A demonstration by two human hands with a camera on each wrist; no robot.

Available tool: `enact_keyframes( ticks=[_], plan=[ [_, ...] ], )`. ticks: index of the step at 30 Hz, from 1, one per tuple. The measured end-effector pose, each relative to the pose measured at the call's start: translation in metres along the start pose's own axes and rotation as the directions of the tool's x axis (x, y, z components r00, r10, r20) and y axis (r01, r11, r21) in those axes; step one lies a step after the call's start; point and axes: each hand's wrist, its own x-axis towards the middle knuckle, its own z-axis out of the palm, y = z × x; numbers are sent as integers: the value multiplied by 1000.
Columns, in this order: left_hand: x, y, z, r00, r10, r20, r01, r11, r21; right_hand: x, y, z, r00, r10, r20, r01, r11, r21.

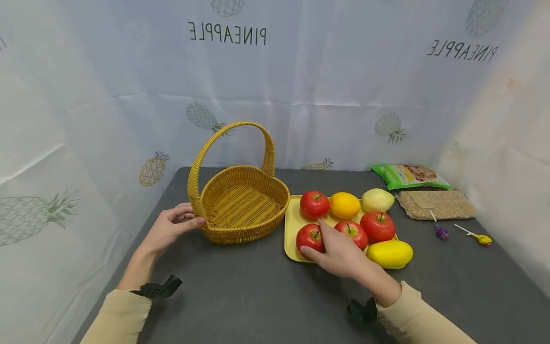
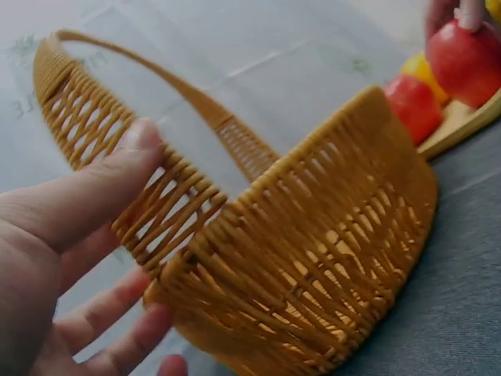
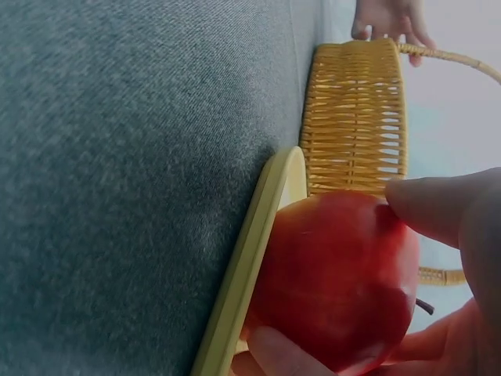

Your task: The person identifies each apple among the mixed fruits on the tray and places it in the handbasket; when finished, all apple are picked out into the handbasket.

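Note:
On the left of the table stands a heart-shaped wicker basket [image 1: 247, 235] with a tall arched handle and nothing inside. My left hand [image 1: 166, 231] holds it where the handle meets the rim, thumb [image 2: 139, 145] on one face of the weave and fingers behind. Right of the basket lies a yellow tray [image 1: 291, 217] of fruit. At its near left corner my right hand [image 1: 345, 255] grips a red apple [image 3: 337, 274], thumb and fingers on opposite sides. Beside that apple sit another red apple [image 1: 353, 234], a larger red one [image 1: 378, 227] and a long yellow fruit [image 1: 390, 253].
Along the tray's back are a red apple [image 1: 314, 205], an orange [image 1: 345, 205] and a pale yellow fruit [image 1: 378, 199]. Farther right lie a green packet [image 1: 408, 177], a clear bag of grains [image 1: 442, 204] and two lollipops [image 1: 441, 233]. A pineapple-print curtain [image 1: 301, 86] surrounds the table.

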Motion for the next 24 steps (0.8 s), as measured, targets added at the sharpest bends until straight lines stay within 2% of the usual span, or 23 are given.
enact_keyframes(
  ticks=[8,13,16,24],
  plan=[
    [1,-13,6,998,-57,-22,54,991,-123,9,-2,4,998,-49,47,48,999,22],
    [4,-16,12,997,-58,42,66,972,-224,12,-2,0,995,-48,90,46,999,24],
    [2,-17,13,997,-42,67,57,968,-246,14,-2,0,995,-43,90,39,998,50],
    [0,-22,17,996,-33,86,53,969,-239,20,-3,-9,999,-8,46,1,991,137]
  ],
)
